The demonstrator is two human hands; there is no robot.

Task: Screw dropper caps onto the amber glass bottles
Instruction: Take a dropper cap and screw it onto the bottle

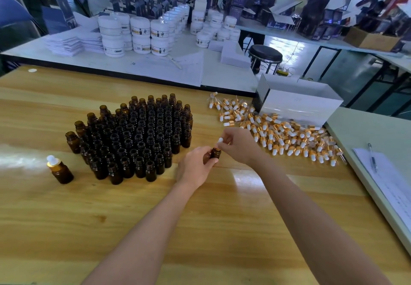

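My left hand (pixel 195 166) grips a small amber bottle (pixel 215 153) upright just above the wooden table (pixel 200 218). My right hand (pixel 239 145) pinches a dropper cap (pixel 220 141) with a white bulb and gold collar, seated on that bottle's neck. A large cluster of uncapped amber bottles (pixel 138 137) stands to the left of my hands. One capped bottle (pixel 59 170) stands alone at the far left. A heap of loose dropper caps (pixel 278 133) lies to the right, beyond my right hand.
A white open box (pixel 298 104) sits behind the cap heap. A grey surface at the right holds papers and a pen (pixel 372 156). Behind the wooden table, another table carries stacked white jars (pixel 142 35); a black stool (pixel 265 54) stands beyond.
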